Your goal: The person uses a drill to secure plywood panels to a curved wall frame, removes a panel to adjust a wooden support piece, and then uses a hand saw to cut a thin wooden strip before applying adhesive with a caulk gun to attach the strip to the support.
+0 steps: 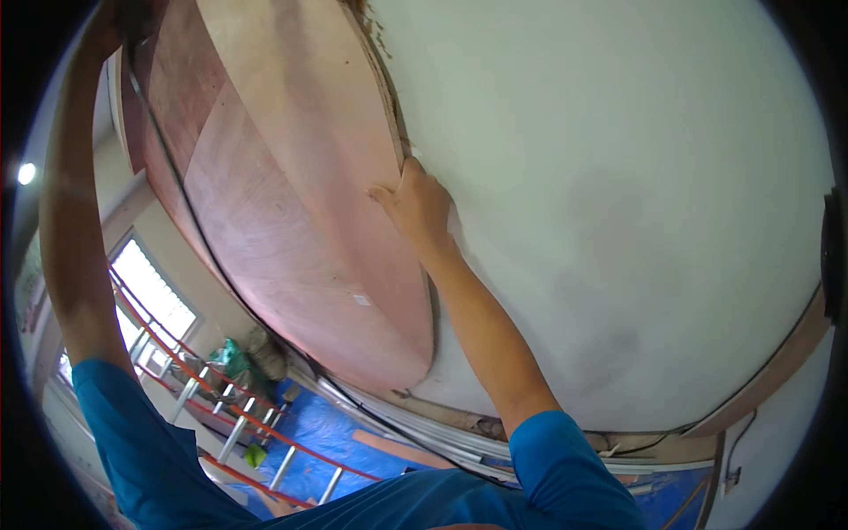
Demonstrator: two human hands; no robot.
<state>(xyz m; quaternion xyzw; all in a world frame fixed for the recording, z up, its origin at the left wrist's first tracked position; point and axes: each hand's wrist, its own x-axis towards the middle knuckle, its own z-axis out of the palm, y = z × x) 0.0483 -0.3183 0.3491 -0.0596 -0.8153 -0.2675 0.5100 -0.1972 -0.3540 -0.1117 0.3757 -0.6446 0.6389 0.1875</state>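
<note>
Right hand (426,208) pinches the edge of the pinkish plywood panel (327,221), thumb on the face, other fingertips hidden; white surface (636,177) just right of these fingers. Left hand (124,22) too dark to tell finger state; black cable (181,184) runs down from near it, orange-railed ladder (233,434) well below.

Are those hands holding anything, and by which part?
The right hand grips the pinkish board by its right edge. The left hand is too dark to tell.
</note>
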